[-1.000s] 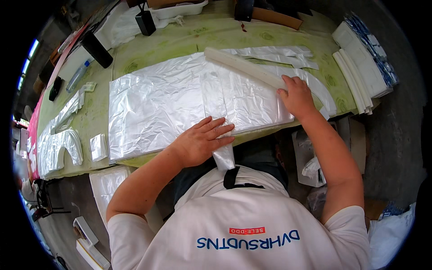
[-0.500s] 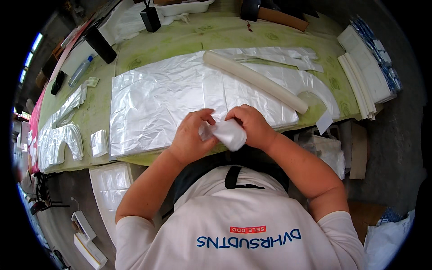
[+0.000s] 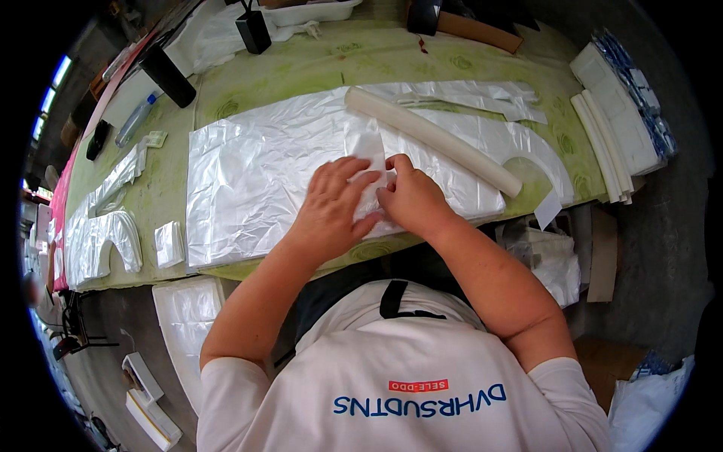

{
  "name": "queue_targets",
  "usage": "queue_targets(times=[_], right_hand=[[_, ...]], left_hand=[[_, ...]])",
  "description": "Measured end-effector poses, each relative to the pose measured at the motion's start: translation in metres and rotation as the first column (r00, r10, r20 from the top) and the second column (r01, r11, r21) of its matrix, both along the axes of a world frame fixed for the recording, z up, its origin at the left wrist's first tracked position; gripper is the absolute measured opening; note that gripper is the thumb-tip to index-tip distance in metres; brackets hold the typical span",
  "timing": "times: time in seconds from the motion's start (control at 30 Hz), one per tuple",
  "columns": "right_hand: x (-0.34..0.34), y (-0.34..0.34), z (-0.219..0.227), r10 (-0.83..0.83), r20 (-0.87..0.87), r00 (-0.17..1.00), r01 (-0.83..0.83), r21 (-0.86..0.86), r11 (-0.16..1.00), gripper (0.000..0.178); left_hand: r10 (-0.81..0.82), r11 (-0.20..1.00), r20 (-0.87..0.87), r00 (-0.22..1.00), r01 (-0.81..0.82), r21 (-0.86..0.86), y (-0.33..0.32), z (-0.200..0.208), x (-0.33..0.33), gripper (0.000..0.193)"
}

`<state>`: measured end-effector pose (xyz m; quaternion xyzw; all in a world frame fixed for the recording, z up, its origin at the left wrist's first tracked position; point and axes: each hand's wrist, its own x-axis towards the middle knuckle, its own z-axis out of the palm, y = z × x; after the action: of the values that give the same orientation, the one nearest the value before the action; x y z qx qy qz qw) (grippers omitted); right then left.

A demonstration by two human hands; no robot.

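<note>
A small piece of thin white plastic film (image 3: pixel 364 143) stands out between my hands, over a large stack of shiny white plastic bags (image 3: pixel 252 177). My right hand (image 3: pixel 414 197) pinches the film at its right edge between thumb and fingers. On the film's left side, my left hand (image 3: pixel 335 202) has its fingers spread, the fingertips close to or touching the film. A long off-white roll (image 3: pixel 433 139) lies slantwise across the stack, beyond my right hand. Part of the film is hidden behind my fingers.
To the left lie a cut plastic bag (image 3: pixel 105 241) and a small folded plastic packet (image 3: pixel 169 245). Farther back stand a black cylinder (image 3: pixel 167 77), a clear bottle (image 3: pixel 135 120) and a black box (image 3: pixel 253 32). White stacks (image 3: pixel 614 113) sit at the right edge.
The film was bunched in both hands near the table edge. Now it extends upward and away over the stack. My left hand has opened its fingers.
</note>
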<state>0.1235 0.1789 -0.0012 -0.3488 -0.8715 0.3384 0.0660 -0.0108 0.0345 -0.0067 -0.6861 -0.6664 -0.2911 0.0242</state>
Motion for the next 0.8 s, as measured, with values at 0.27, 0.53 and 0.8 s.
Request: queue_targets(times=[0.27,0.53,0.8], right_hand=[[0.006,-0.007,0.001,-0.041,-0.071,0.997,0.035,-0.071,0.997,0.053],[0.088,-0.03,0.007,0.129,-0.25,0.96,-0.183,-0.206,0.961,0.038],[0.089,0.009,-0.009,0.458,-0.278,0.844,-0.291,0.48,0.827,0.034]], left_hand=[[-0.013,0.943,-0.103,0.995,-0.022,-0.333,0.024,-0.009,-0.009,0.091],[-0.283,0.87,-0.079,0.956,0.221,-0.44,-0.01,0.007,0.025,0.09],[-0.211,0.967,-0.006,0.977,0.208,-0.15,-0.004,-0.005,0.025,0.059]])
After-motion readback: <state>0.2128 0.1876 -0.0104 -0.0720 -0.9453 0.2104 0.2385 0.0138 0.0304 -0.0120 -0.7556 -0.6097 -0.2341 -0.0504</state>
